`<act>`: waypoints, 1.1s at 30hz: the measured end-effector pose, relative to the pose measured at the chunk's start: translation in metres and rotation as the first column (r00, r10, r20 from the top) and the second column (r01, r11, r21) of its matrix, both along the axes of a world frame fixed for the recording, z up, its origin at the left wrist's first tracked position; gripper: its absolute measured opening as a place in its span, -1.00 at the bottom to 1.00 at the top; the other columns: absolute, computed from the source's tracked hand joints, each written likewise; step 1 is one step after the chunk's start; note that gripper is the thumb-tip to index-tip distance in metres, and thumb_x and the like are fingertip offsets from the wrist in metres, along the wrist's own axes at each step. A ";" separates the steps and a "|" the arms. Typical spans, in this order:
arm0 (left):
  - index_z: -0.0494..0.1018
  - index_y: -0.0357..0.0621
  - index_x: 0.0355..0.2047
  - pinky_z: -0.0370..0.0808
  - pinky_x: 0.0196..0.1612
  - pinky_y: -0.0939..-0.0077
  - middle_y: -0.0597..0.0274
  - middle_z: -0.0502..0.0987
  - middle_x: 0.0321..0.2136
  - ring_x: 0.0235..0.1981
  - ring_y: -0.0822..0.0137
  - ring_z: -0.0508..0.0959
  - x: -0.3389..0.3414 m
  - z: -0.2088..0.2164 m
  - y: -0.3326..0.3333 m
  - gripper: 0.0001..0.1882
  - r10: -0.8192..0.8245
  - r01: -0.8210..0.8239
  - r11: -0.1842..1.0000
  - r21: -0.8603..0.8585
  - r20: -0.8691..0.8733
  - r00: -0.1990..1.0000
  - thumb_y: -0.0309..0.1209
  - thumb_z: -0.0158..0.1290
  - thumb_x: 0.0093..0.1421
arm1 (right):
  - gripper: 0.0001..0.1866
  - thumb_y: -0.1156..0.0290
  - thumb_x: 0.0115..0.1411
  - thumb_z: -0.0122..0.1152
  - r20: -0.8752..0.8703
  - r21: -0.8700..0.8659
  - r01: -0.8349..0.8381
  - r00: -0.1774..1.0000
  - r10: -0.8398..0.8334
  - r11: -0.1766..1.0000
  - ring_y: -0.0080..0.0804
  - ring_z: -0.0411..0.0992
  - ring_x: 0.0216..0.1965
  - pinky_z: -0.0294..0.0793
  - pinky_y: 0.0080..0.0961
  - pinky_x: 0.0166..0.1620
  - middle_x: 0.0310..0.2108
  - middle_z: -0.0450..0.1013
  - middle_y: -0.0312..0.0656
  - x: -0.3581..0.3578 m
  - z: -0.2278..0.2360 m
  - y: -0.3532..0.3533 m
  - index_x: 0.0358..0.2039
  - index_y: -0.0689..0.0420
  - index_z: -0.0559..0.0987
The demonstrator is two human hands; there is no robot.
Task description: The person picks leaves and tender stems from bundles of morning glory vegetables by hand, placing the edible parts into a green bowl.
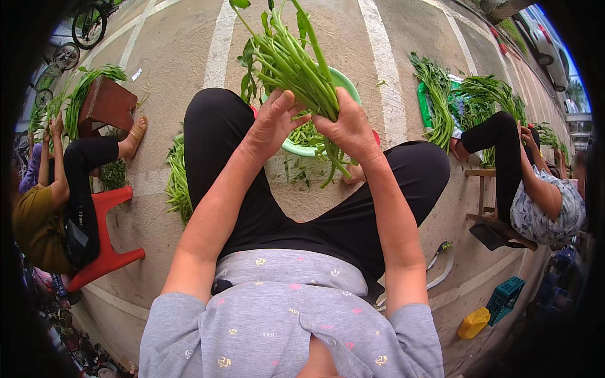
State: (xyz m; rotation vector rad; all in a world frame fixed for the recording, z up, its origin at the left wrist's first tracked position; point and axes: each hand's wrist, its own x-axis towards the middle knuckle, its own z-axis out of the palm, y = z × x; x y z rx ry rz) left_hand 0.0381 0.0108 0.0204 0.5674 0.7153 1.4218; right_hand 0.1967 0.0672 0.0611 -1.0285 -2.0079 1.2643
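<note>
My right hand (351, 128) is closed round the lower stems of a bunch of leafy green vegetable stems (293, 70), which looks like water spinach. The bunch slants up and to the left, and a few stems droop below the hand. Against its left side is my left hand (271, 125), with thumb and fingers apart and not wrapped round it. Under both hands, a pale green basin (345, 80) stands on the ground between my legs. Short cut green pieces (307, 135) lie in it, partly hidden by my hands and the bunch.
Beside my left leg lies a pile of green stems (179, 179). People work with greens on both sides, near a red plastic stool (112, 242) and a wooden stool (484, 189). A yellow container (474, 323) and a dark green crate (506, 300) stand at lower right.
</note>
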 end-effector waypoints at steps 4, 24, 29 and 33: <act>0.13 -0.04 0.12 0.22 0.10 0.23 0.13 0.28 0.04 0.07 0.24 0.28 -0.003 -0.006 -0.002 -0.27 0.027 -0.027 0.998 -0.065 0.001 1.000 0.02 0.10 0.04 | -0.64 0.38 -0.07 0.16 0.136 0.216 0.098 0.982 -0.129 0.971 -0.17 0.47 -0.41 0.41 -0.37 -0.30 -0.48 0.45 0.02 0.017 0.038 0.036 -0.27 0.27 0.36; 0.25 -0.13 0.01 0.44 -0.13 0.46 0.25 0.46 -0.23 -0.26 0.37 0.48 -0.018 -0.009 -0.012 -0.59 0.064 -0.067 0.989 -0.130 -0.021 0.998 -0.28 -0.01 0.18 | -0.71 0.36 -0.04 0.14 0.753 0.620 0.008 0.276 -0.598 0.784 0.00 0.47 -0.40 0.46 -0.18 -0.35 -0.47 0.47 0.00 0.252 -0.067 0.107 -0.37 0.15 0.27; 0.23 -0.13 0.05 0.43 -0.10 0.42 0.23 0.47 -0.20 -0.23 0.36 0.48 -0.028 -0.010 -0.019 -0.58 0.022 -0.023 0.992 -0.126 -0.006 1.000 -0.30 -0.06 0.21 | -0.81 0.49 0.02 0.07 0.900 0.401 0.057 0.160 -0.405 0.914 -0.11 0.51 -0.37 0.50 -0.26 -0.34 -0.40 0.49 -0.06 0.279 -0.176 0.035 -0.32 0.12 0.34; 0.20 -0.14 0.08 0.42 -0.09 0.41 0.25 0.46 -0.19 -0.22 0.37 0.46 -0.027 0.004 -0.026 -0.55 0.022 -0.036 0.992 -0.120 -0.112 0.994 -0.30 -0.07 0.20 | -0.83 0.48 0.04 0.07 0.959 0.249 0.108 0.113 -0.261 0.962 -0.19 0.52 -0.36 0.49 -0.29 -0.33 -0.40 0.50 -0.12 0.291 -0.243 -0.038 -0.32 0.10 0.37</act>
